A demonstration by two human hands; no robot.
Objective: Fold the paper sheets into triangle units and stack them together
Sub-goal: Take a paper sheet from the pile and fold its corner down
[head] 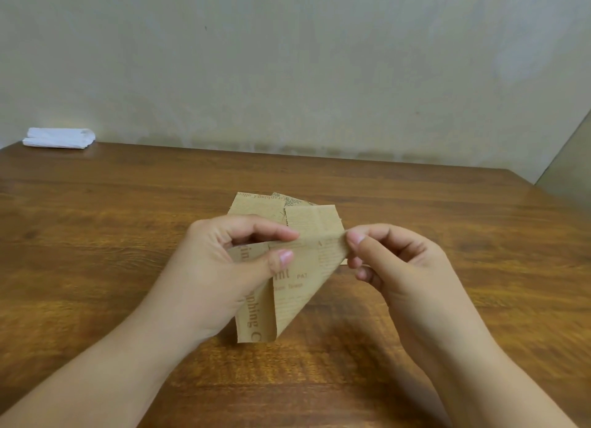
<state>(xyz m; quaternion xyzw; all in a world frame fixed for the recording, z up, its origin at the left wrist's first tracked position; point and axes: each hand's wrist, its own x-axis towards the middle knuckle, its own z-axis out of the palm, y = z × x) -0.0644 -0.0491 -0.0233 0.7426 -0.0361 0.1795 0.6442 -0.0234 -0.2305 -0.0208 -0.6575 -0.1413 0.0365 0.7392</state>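
Paper sheet (289,267), pinched by left hand (220,267) at centre frame and right hand (393,261) at its right corner, ran lengthwise toward lower frame above the desk (96,235).

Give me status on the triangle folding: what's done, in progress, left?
Done: no finished triangle units visible on the wooden table. In hand: one brown printed paper sheet, partly folded, held above the table; the left hand pinches its middle, the right hand pinches its right edge. More of the printed paper shows behind. Left: finishing this unit, any others, stacking. The white folded item sits untouched.
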